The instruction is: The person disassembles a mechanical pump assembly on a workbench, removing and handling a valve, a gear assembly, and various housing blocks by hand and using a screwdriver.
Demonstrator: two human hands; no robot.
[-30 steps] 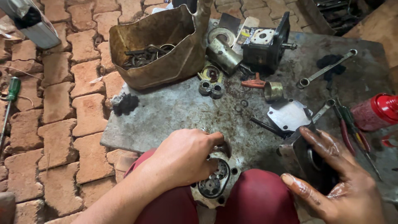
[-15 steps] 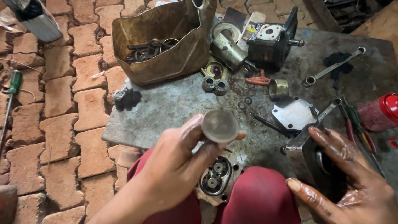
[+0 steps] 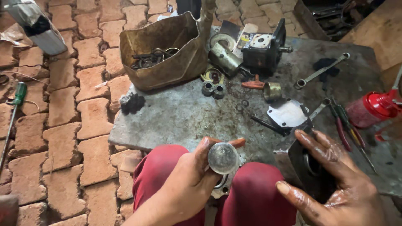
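Left hand (image 3: 190, 184) low in the middle of the view, fingers curled round a round, dull grey metal disc-ended part (image 3: 223, 158), flat face turned up toward the camera, thumb tip showing at its right edge. Held just above a pale cast-metal housing (image 3: 220, 188) wedged between two knees in dark red trousers (image 3: 255, 196); only a sliver of the housing visible beneath the fingers, so its bores not to be made out. Right hand (image 3: 335, 180) at lower right, oily, fingers spread wide and laid flat over a dark, heavy metal block with a round opening (image 3: 307, 167), resting on it rather than closed around it.

Beyond the knees, a stained grey metal plate (image 3: 180, 117) lying on reddish brick paving (image 3: 54, 109). On the plate: a battered brown sheet-metal tub (image 3: 167, 50) holding rings and scrap pieces, a black pump body (image 3: 264, 46), a short brass-coloured sleeve (image 3: 272, 91), a pair of small grey joined bushes (image 3: 213, 89), a flat pale cover plate (image 3: 289, 113), a long ring spanner (image 3: 320, 72), and red-handled pliers (image 3: 341, 127). Red oil can (image 3: 372, 109) at the right edge. Green-handled screwdriver (image 3: 14, 109) on the bricks, well apart at far left.
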